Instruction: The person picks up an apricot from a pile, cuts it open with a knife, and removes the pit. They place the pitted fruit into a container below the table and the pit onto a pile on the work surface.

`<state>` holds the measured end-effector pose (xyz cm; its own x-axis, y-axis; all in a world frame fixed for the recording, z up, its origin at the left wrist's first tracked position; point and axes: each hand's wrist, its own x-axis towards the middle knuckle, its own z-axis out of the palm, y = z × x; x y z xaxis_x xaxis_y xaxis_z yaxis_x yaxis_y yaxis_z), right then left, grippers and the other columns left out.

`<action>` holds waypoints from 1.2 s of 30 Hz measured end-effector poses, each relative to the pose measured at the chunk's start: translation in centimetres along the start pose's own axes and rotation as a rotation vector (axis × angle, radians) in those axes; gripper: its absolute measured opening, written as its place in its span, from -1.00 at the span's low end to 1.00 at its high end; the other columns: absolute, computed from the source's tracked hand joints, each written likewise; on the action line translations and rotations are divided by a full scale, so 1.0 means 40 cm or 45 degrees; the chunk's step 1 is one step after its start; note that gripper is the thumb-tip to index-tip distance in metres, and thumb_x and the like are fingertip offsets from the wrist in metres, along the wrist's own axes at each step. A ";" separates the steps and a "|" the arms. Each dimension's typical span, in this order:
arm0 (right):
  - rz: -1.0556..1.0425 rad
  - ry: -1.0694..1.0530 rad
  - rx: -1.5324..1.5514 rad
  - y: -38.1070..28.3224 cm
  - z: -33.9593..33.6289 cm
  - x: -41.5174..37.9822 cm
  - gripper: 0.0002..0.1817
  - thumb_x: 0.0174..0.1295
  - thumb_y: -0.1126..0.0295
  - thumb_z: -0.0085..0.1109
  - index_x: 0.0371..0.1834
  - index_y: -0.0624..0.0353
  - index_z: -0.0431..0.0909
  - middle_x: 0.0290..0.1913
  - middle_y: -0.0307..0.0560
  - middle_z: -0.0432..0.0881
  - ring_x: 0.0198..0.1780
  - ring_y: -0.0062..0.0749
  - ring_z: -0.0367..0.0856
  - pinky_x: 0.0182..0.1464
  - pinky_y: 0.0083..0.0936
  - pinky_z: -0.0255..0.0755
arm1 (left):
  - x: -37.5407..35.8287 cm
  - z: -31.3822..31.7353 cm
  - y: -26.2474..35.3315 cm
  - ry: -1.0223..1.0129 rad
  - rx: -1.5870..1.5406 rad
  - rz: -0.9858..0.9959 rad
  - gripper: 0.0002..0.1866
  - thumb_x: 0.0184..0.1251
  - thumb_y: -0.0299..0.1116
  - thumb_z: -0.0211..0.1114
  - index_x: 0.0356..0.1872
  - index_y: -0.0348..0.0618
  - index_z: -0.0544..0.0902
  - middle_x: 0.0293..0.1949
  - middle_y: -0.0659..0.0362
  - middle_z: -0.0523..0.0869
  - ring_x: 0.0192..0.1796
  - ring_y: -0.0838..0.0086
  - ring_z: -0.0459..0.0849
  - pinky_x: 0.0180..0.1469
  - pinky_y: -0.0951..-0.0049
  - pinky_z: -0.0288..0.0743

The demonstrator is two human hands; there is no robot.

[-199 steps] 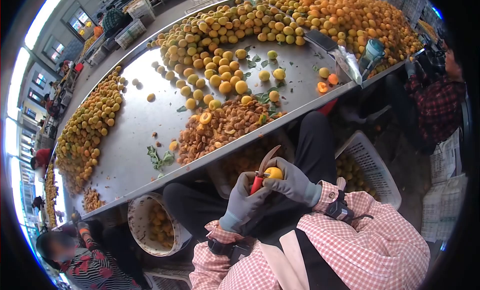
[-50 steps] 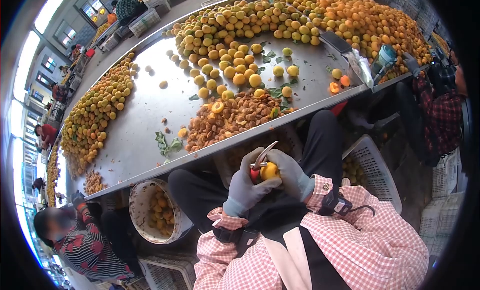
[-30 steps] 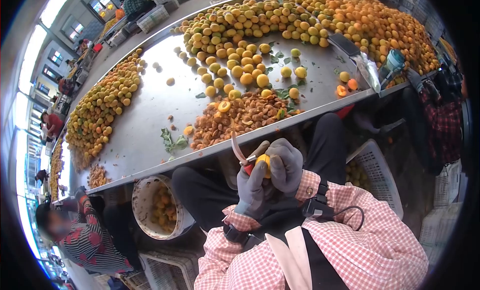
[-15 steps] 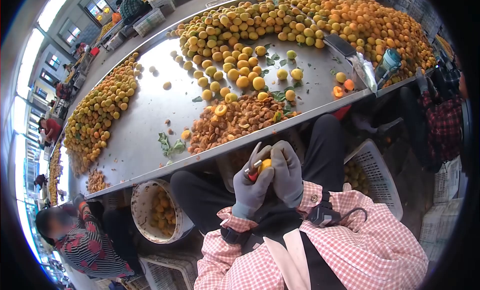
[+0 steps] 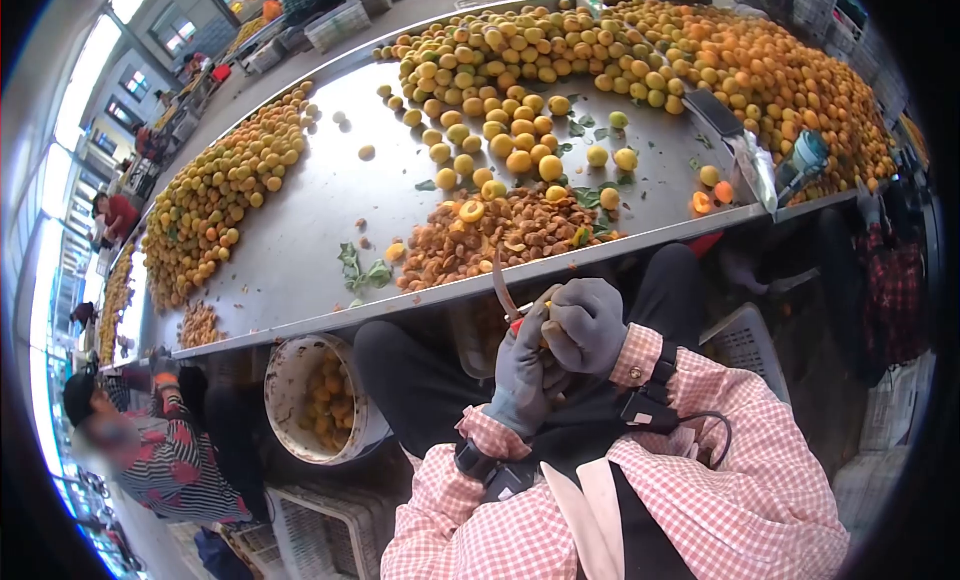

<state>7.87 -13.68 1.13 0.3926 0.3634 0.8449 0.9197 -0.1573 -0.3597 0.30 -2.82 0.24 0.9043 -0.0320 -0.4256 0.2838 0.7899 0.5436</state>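
My gloved left hand (image 5: 520,375) is closed around a small knife (image 5: 503,288); its curved blade points up and a bit of red handle shows. Pressed against it, my gloved right hand (image 5: 587,325) has its fingers curled over an apricot (image 5: 547,306), of which only a sliver of yellow shows. Both hands are above my lap, just short of the table edge. Beyond them on the metal table lies a heap of brown apricot pits (image 5: 480,242), with a halved apricot (image 5: 471,211) on top.
A large apricot pile (image 5: 540,50) covers the table's far side, another (image 5: 215,200) its left. A white bucket (image 5: 365,410) of apricots stands left of my knee, a crate (image 5: 748,345) at the right. A phone-like dark object (image 5: 713,112) and bottle (image 5: 805,155) lie right. Co-workers sit on both sides.
My right hand has turned and curled over the apricot, hiding most of it. The knife blade now points more upright. The whole view has shifted slightly.
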 end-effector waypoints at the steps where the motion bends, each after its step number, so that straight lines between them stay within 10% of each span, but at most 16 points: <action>1: -0.025 -0.051 -0.027 0.011 0.009 -0.004 -0.87 0.20 0.48 0.13 -0.49 0.14 0.43 -0.46 -0.09 0.54 -0.50 -0.25 0.55 -0.49 -0.42 0.39 | -0.002 -0.002 0.001 0.007 -0.041 -0.038 -0.63 0.42 -0.05 0.13 0.14 0.05 0.51 -0.59 0.45 0.45 -0.74 0.80 0.18 -0.73 0.73 -0.05; 2: -0.032 -0.051 -0.022 0.019 0.030 -0.016 -0.87 0.20 0.48 0.13 -0.49 0.14 0.43 -0.46 -0.09 0.54 -0.50 -0.25 0.55 -0.49 -0.42 0.39 | -0.003 -0.003 0.003 0.010 -0.079 -0.082 -0.64 0.42 0.00 0.12 0.10 0.08 0.52 -0.66 0.46 0.36 -0.77 0.78 0.11 -0.75 0.70 -0.10; 5: 1.291 0.448 1.186 -0.009 0.066 -0.008 -0.75 0.41 0.38 -0.08 -0.47 0.17 0.43 -0.48 -0.17 0.51 -0.44 -0.52 0.47 -0.31 -0.58 0.40 | 0.007 -0.012 0.041 -0.072 -0.130 -0.187 -0.57 0.40 0.10 0.10 0.12 0.09 0.48 -0.69 0.45 0.25 -0.78 0.76 0.08 -0.75 0.70 -0.11; 8: 1.391 0.213 1.048 0.004 0.029 -0.019 -0.64 0.48 0.36 -0.31 -0.47 0.19 0.40 -0.43 -0.19 0.50 -0.39 -0.54 0.46 -0.27 -0.60 0.39 | 0.008 -0.039 0.066 -0.115 -0.173 -0.166 -0.46 0.41 0.15 0.05 0.27 0.10 0.38 -0.69 0.41 0.20 -0.77 0.74 0.07 -0.73 0.69 -0.06; 10: 1.006 0.063 0.680 0.033 0.031 -0.066 -0.54 0.52 0.26 -0.38 -0.50 0.16 0.44 -0.45 -0.19 0.51 -0.44 -0.54 0.46 -0.26 -0.68 0.40 | -0.002 -0.040 0.087 -0.098 -0.128 -0.114 -0.46 0.42 0.14 0.03 0.27 0.08 0.38 -0.69 0.40 0.20 -0.77 0.74 0.06 -0.73 0.69 -0.04; 12: 1.805 0.237 1.776 0.044 0.031 -0.098 -0.51 0.52 0.14 -0.34 -0.44 0.16 0.50 -0.45 -0.17 0.52 -0.44 -0.50 0.49 -0.28 -0.61 0.46 | 0.001 -0.059 0.089 -0.110 -0.161 -0.121 -0.46 0.43 0.13 0.01 0.27 0.03 0.38 -0.69 0.40 0.20 -0.77 0.73 0.06 -0.72 0.69 -0.04; 16: 2.180 0.246 1.624 0.047 0.025 -0.111 -0.58 0.46 0.06 -0.16 -0.18 0.21 0.53 -0.28 -0.12 0.62 -0.32 -0.47 0.62 -0.34 -0.58 0.53 | 0.031 -0.098 0.089 -0.047 -0.018 -0.084 -0.45 0.43 0.10 0.05 0.25 -0.04 0.40 -0.71 0.42 0.18 -0.77 0.74 0.04 -0.72 0.68 -0.06; 21: 2.131 0.032 1.716 0.052 0.014 -0.167 -0.68 0.38 0.20 0.06 0.03 0.19 0.46 -0.17 -0.14 0.62 -0.27 -0.50 0.64 -0.30 -0.64 0.52 | 0.100 -0.193 0.072 0.231 0.668 0.164 -0.46 0.31 -0.07 0.31 0.20 -0.13 0.46 -0.46 0.31 0.53 -0.57 0.69 0.42 -0.52 0.65 0.35; 27: 2.034 0.070 1.881 0.068 -0.004 -0.204 -0.70 0.37 0.23 0.07 0.04 0.16 0.46 -0.12 -0.15 0.61 -0.25 -0.50 0.65 -0.36 -0.72 0.46 | 0.118 -0.205 0.060 0.218 1.262 0.601 -0.53 0.26 -0.21 0.38 0.14 -0.11 0.50 -0.47 0.43 0.47 -0.55 0.79 0.34 -0.51 0.73 0.25; 34: 2.142 0.028 1.794 0.033 0.005 -0.220 -0.69 0.39 0.23 0.04 0.07 0.16 0.43 -0.05 -0.03 0.61 -0.24 -0.42 0.60 -0.43 -0.68 0.42 | 0.078 -0.150 0.082 0.148 0.828 0.498 -0.58 0.35 -0.35 0.27 0.19 -0.17 0.47 -0.58 0.43 0.40 -0.65 0.78 0.30 -0.64 0.68 0.14; 36: 2.054 -0.347 1.923 0.040 0.011 -0.244 -0.68 0.39 0.20 0.03 0.07 0.15 0.43 -0.05 -0.03 0.61 -0.27 -0.43 0.60 -0.44 -0.68 0.44 | 0.047 -0.120 0.101 0.062 0.496 0.284 -0.60 0.40 -0.37 0.18 0.23 -0.16 0.45 -0.64 0.40 0.35 -0.73 0.74 0.24 -0.71 0.64 0.06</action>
<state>5.50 -17.08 -7.84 0.4585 0.7939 -0.3994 -0.8157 0.1976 -0.5437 1.62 3.24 -1.86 0.9435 0.1493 -0.2957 0.1908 0.4846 0.8537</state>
